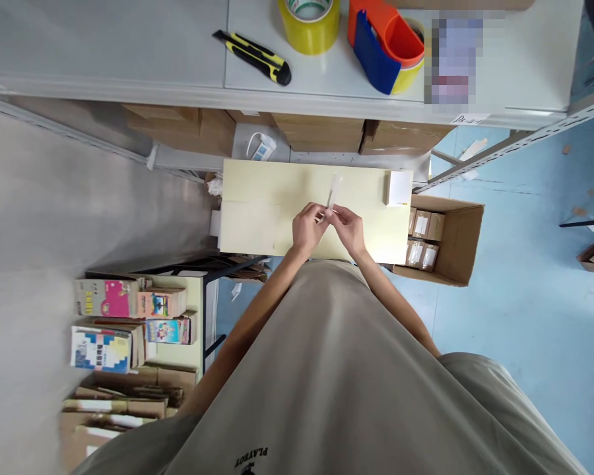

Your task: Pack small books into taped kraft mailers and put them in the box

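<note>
My left hand [307, 229] and my right hand [349, 229] meet over the front half of a pale yellow table [257, 224]. Between their fingertips they pinch a thin, narrow, whitish translucent strip [332, 191], which points away from me. Its exact kind I cannot make out. The fingers of both hands are closed, and their tips nearly touch. To the right on the same table lies a small white box or pad [400, 188], apart from my hands.
On the shelf [178, 59] ahead lie a box cutter [255, 58], a yellow tape roll [313, 30] and an orange-blue tape dispenser [383, 43]. Cardboard boxes [321, 132] stand below. An open carton [458, 244] holds small boxes at right. Books [109, 297] are stacked at left.
</note>
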Available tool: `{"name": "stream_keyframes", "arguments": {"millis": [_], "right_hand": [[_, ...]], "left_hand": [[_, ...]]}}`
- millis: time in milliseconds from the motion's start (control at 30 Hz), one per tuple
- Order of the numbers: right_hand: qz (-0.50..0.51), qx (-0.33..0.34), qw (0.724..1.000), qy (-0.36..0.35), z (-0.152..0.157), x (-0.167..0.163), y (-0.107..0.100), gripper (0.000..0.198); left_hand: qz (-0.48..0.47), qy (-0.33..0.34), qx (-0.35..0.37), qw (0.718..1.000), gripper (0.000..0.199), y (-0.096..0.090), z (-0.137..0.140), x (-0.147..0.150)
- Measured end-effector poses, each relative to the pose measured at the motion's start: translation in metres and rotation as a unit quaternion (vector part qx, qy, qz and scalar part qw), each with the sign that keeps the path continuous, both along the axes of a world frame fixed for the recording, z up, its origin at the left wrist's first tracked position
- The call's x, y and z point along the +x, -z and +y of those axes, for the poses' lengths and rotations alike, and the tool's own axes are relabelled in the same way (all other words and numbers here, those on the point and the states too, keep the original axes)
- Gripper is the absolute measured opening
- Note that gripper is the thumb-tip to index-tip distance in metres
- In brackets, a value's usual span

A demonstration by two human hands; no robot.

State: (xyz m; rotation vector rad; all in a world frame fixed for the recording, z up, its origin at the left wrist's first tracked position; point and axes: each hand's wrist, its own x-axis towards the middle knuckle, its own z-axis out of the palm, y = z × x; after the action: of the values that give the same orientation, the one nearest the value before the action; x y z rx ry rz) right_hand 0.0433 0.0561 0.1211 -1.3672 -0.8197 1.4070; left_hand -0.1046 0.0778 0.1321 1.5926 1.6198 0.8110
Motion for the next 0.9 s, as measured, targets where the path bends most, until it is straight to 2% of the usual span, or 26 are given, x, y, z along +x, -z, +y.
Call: {"name": "stream_keyframes", "arguments": {"millis": [133,267,333,467,600,667,800,900], "right_hand": [[-0.011,-0.004,1.000,0.022,0.001,-0.014,0.005,0.059],[-0.023,-0.020,0.999,0.023,0.007,-0.002,0.012,0.061],[0.004,-0.033,0.999,0.010,0.010,0.007,0.013,0.062],[0.050,-0.048,0.997,-0.037,0.011,0.020,0.005,0.063],[0.082,-0.049,0.994,-0.061,0.008,0.015,-0.003,0.062],[0.095,-0.050,0.992,-0.060,0.007,0.010,-0.005,0.066],[0.110,-0.038,0.992,-0.055,0.006,0.005,-0.006,0.063],[0.111,-0.030,0.992,-0.056,0.006,0.005,-0.009,0.055]], "left_hand": [[0.037,0.044,0.007,0.998,0.016,-0.005,-0.006,-0.002],[-0.062,0.072,-0.031,0.995,0.024,-0.003,-0.012,-0.013],[-0.102,0.035,-0.041,0.993,0.038,0.001,-0.013,-0.026],[-0.121,-0.089,-0.042,0.988,0.065,0.007,-0.010,-0.059],[-0.270,-0.051,-0.125,0.953,0.074,0.005,-0.008,-0.078],[-0.303,-0.040,-0.141,0.942,0.072,0.004,-0.009,-0.080],[-0.306,-0.060,-0.140,0.940,0.068,0.005,-0.012,-0.081],[-0.264,-0.089,-0.119,0.953,0.067,0.003,-0.015,-0.078]]}}
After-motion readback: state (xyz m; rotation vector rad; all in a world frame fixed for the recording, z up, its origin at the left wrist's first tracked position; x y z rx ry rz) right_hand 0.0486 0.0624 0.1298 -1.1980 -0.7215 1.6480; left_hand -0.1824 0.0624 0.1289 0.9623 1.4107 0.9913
